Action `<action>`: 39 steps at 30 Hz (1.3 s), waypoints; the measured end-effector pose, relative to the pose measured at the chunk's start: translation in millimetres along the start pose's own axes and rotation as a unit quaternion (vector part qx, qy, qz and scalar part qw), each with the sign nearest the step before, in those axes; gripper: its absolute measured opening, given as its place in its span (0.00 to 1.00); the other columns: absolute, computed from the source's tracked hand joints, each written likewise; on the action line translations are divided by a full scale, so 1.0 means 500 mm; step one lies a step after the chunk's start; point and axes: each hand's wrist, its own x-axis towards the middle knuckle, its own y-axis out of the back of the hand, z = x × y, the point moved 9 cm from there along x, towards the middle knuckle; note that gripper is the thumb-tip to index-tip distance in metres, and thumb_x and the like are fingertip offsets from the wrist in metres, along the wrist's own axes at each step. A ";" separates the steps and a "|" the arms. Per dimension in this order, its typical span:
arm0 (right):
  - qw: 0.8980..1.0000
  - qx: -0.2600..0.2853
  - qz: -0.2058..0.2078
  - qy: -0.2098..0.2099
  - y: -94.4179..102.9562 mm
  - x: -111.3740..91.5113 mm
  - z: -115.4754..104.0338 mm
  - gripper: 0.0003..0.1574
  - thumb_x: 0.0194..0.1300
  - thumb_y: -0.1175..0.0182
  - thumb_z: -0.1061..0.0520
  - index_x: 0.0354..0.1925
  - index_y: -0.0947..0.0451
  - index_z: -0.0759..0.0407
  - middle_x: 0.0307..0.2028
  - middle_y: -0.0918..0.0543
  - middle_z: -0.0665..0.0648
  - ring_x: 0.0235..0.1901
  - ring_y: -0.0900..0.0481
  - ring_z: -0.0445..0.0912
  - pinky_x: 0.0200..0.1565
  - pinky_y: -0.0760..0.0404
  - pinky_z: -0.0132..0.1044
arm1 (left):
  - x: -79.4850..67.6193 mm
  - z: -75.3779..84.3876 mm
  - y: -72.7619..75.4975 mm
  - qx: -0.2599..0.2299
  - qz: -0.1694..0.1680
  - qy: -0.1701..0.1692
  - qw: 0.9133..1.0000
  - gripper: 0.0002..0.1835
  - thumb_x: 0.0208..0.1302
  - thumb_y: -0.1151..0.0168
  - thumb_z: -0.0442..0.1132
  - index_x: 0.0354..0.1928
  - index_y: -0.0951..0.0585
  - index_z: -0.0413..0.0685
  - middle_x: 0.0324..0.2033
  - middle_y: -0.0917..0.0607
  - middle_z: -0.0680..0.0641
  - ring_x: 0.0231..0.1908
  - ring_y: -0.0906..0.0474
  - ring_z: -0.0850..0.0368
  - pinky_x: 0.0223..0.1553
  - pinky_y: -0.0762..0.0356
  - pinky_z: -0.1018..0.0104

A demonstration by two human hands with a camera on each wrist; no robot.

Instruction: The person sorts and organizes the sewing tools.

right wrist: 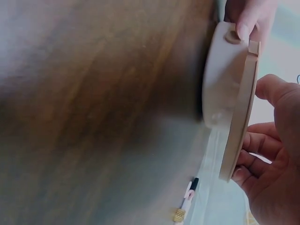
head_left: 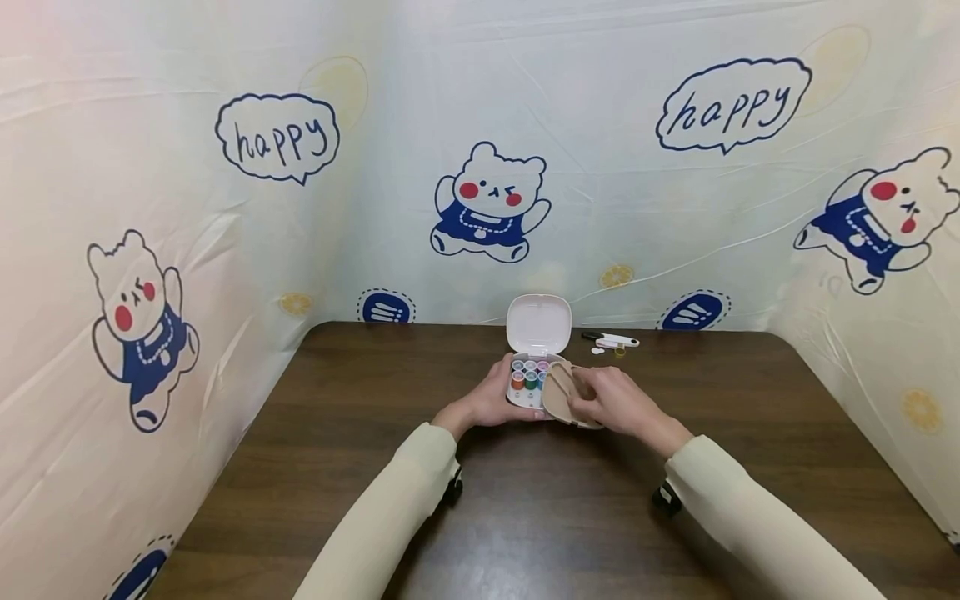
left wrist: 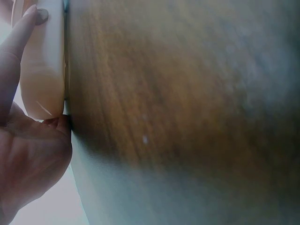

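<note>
A white sewing kit box [head_left: 522, 398] sits on the table with its lid [head_left: 538, 323] raised. Thread spools [head_left: 531, 379] in several colours stand in rows inside. My left hand [head_left: 491, 395] holds the box around its left side, thumb along the front by the round button [left wrist: 41, 16]. With my right hand [head_left: 617, 398] I grip a beige tray [head_left: 558, 402] by its right part, thumb on its upper face. The tray is tilted and overlaps the right half of the box, hiding some spools. In the right wrist view, fingers curl at the tray's edge [right wrist: 236, 126].
Behind my right hand lie a black-and-white slim tool [head_left: 611, 339], a gold thimble [head_left: 619, 352] and a small white piece [head_left: 597, 351]. The brown wooden table [head_left: 360, 400] ends at a printed curtain [head_left: 622, 208] at the back and sides.
</note>
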 end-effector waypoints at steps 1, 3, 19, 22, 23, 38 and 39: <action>1.000 0.002 0.000 -0.002 0.000 0.004 0.001 0.12 0.65 0.35 0.53 0.42 0.20 0.59 0.21 0.28 0.49 0.23 0.31 0.42 0.24 0.34 0.35 | 0.000 0.001 0.000 0.000 0.000 -0.002 1.000 0.61 0.53 0.19 0.53 0.78 0.50 0.44 0.67 0.37 0.37 0.65 0.37 0.45 0.68 0.37 0.52; 1.000 0.006 0.000 -0.007 -0.002 0.010 0.005 0.15 0.65 0.35 0.53 0.45 0.20 0.60 0.22 0.27 0.49 0.23 0.30 0.42 0.25 0.33 0.35 | 0.000 0.003 0.000 0.001 -0.001 -0.004 1.000 0.60 0.53 0.19 0.53 0.77 0.50 0.45 0.66 0.36 0.38 0.64 0.36 0.45 0.67 0.36 0.52; 1.000 -0.001 -0.010 0.025 -0.019 0.073 -0.014 0.23 0.65 0.34 0.52 0.53 0.19 0.63 0.22 0.27 0.49 0.22 0.31 0.42 0.25 0.34 0.37 | -0.001 -0.007 0.006 0.017 0.006 0.005 1.000 0.58 0.51 0.19 0.55 0.76 0.46 0.44 0.62 0.33 0.41 0.60 0.32 0.49 0.62 0.30 0.52; 0.999 -0.011 -0.005 0.040 -0.021 0.084 -0.025 0.17 0.64 0.34 0.52 0.48 0.19 0.61 0.21 0.29 0.48 0.22 0.32 0.42 0.25 0.35 0.37 | 0.002 -0.012 0.004 0.017 0.003 0.013 1.000 0.60 0.50 0.19 0.58 0.77 0.47 0.47 0.64 0.34 0.42 0.61 0.33 0.50 0.63 0.31 0.52; 0.999 -0.015 -0.003 0.045 -0.021 0.089 -0.029 0.15 0.64 0.34 0.53 0.45 0.20 0.60 0.21 0.29 0.48 0.23 0.32 0.42 0.25 0.35 0.37 | 0.003 -0.012 0.005 0.016 0.004 0.017 1.000 0.61 0.50 0.19 0.59 0.77 0.47 0.48 0.65 0.34 0.42 0.61 0.33 0.50 0.63 0.31 0.51; 0.995 -0.047 -0.010 0.083 -0.043 0.120 -0.063 0.11 0.63 0.35 0.52 0.39 0.23 0.57 0.21 0.33 0.47 0.22 0.35 0.42 0.25 0.38 0.38 | 0.004 -0.004 0.013 0.012 0.024 0.011 1.000 0.61 0.48 0.18 0.57 0.76 0.46 0.45 0.64 0.33 0.42 0.61 0.32 0.50 0.64 0.32 0.53; 0.996 -0.042 -0.012 0.083 -0.045 0.119 -0.063 0.11 0.63 0.35 0.52 0.39 0.22 0.57 0.21 0.33 0.47 0.22 0.35 0.42 0.25 0.38 0.38 | 0.002 -0.004 0.013 0.010 0.025 0.012 1.000 0.61 0.48 0.18 0.56 0.75 0.46 0.44 0.64 0.33 0.42 0.60 0.32 0.50 0.64 0.32 0.53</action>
